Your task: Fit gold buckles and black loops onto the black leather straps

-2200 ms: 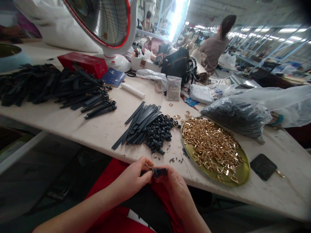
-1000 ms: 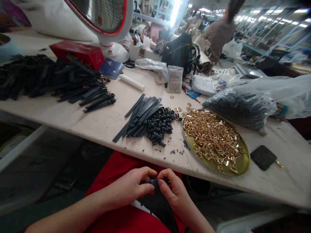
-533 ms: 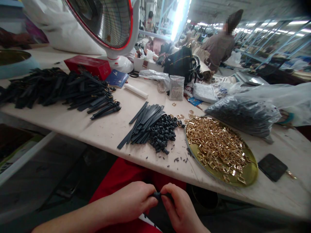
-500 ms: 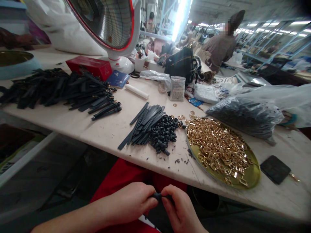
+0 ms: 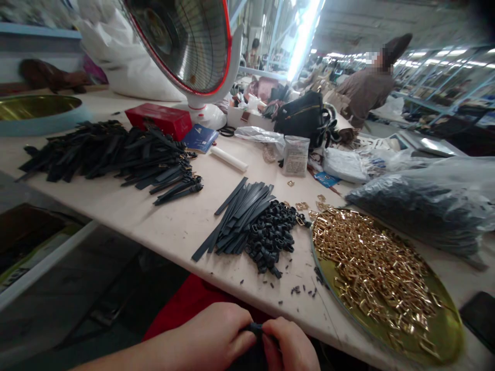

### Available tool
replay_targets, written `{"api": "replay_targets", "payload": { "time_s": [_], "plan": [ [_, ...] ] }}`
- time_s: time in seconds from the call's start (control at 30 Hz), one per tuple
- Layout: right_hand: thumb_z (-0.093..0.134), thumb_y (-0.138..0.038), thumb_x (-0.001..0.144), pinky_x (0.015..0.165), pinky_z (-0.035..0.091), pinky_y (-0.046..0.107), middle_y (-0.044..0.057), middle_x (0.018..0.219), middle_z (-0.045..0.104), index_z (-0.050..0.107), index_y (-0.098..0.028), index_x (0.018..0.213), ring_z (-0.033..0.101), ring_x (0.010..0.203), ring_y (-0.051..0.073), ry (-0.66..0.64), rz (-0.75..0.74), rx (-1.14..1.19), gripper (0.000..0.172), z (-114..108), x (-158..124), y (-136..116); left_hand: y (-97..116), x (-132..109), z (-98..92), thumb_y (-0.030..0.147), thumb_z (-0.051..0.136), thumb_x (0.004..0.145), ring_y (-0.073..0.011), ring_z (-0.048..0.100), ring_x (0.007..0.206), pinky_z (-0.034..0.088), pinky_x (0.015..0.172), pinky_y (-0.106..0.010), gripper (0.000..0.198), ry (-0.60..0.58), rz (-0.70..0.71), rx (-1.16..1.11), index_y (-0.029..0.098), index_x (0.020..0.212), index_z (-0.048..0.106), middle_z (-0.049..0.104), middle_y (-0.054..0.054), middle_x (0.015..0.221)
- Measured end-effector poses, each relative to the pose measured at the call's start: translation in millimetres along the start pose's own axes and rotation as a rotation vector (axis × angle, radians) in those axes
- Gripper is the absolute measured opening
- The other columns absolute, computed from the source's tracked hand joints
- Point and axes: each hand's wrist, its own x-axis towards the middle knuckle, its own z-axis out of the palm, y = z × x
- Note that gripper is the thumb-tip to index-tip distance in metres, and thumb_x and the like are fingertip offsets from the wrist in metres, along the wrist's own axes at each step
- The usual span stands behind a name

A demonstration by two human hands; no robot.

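Note:
Below the table's front edge, my left hand (image 5: 228,330) and my right hand (image 5: 288,340) meet over my lap. Both are closed in a pinch on a dark strap (image 5: 255,327), of which only a short piece shows between the fingertips. On the table in front lie flat black straps (image 5: 243,211) in a loose stack. Beside them is a heap of small black loops (image 5: 270,234). To the right, a round gold-coloured tray (image 5: 448,330) holds a pile of gold buckles (image 5: 379,268). Whether a buckle is on the held strap cannot be seen.
A long pile of black straps with metal fittings (image 5: 108,152) covers the table's left. Behind stand a red box (image 5: 158,119), a round heater (image 5: 185,41) and a black bag (image 5: 299,116). A plastic bag of dark pieces (image 5: 425,201) lies right. A person (image 5: 365,90) stands beyond.
The view has shifted, so the table's things appear lower and further right. My hands have sunk slightly in the picture and still pinch the dark strap.

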Motion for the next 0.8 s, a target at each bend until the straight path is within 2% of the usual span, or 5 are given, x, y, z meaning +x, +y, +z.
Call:
{"api": "replay_targets", "payload": {
  "time_s": [0.17, 0.43, 0.63, 0.7, 0.8],
  "plan": [
    [0.043, -0.014, 0.083, 0.048, 0.039, 0.026, 0.001, 0.061, 0.057, 0.046, -0.021, 0.086, 0.053, 0.051, 0.015, -0.052, -0.012, -0.034, 0.008, -6, 13, -6, -3, 11, 6.3, 0.027, 0.040, 0.083, -0.0148, 0.053, 0.060, 0.032, 0.051, -0.022, 0.024, 0.073, 0.030, 0.024, 0.018, 0.073, 0.061, 0.064, -0.003, 0.071],
    [0.039, -0.018, 0.087, 0.059, 0.045, 0.029, 0.005, 0.078, 0.062, 0.046, -0.021, 0.094, 0.059, 0.068, 0.018, -0.134, 0.144, 0.091, 0.010, -19, 16, -7, 3, 7, -3.9, 0.024, 0.042, 0.083, -0.0126, 0.053, 0.056, 0.033, 0.051, -0.020, 0.023, -0.019, 0.071, -0.071, 0.017, 0.071, 0.060, 0.061, 0.000, 0.065],
    [0.041, -0.015, 0.086, 0.062, 0.045, 0.028, 0.004, 0.081, 0.061, 0.045, -0.022, 0.098, 0.059, 0.071, 0.017, -0.103, 0.165, 0.159, 0.015, -19, -1, -9, 9, 2, 15.4, 0.023, 0.043, 0.082, -0.0139, 0.054, 0.059, 0.036, 0.052, -0.020, 0.020, 0.016, 0.086, -0.067, 0.017, 0.074, 0.060, 0.061, -0.002, 0.067],
    [0.043, -0.015, 0.085, 0.066, 0.045, 0.027, 0.004, 0.085, 0.061, 0.045, -0.023, 0.101, 0.058, 0.075, 0.017, -0.066, 0.203, 0.193, 0.018, -20, -8, -12, 8, -2, 13.6, 0.026, 0.044, 0.081, -0.0145, 0.056, 0.062, 0.037, 0.053, -0.020, 0.019, -0.034, 0.053, -0.150, 0.017, 0.078, 0.060, 0.062, -0.002, 0.070],
    [0.042, -0.020, 0.087, 0.064, 0.044, 0.026, 0.003, 0.085, 0.059, 0.046, -0.023, 0.103, 0.057, 0.074, 0.016, -0.078, 0.345, 0.329, 0.016, -23, -14, -19, 5, -13, 0.1, 0.038, 0.041, 0.085, -0.0146, 0.059, 0.067, 0.041, 0.055, -0.020, 0.030, -0.225, 0.038, -0.411, 0.016, 0.085, 0.061, 0.063, -0.002, 0.075]
  ]
}}
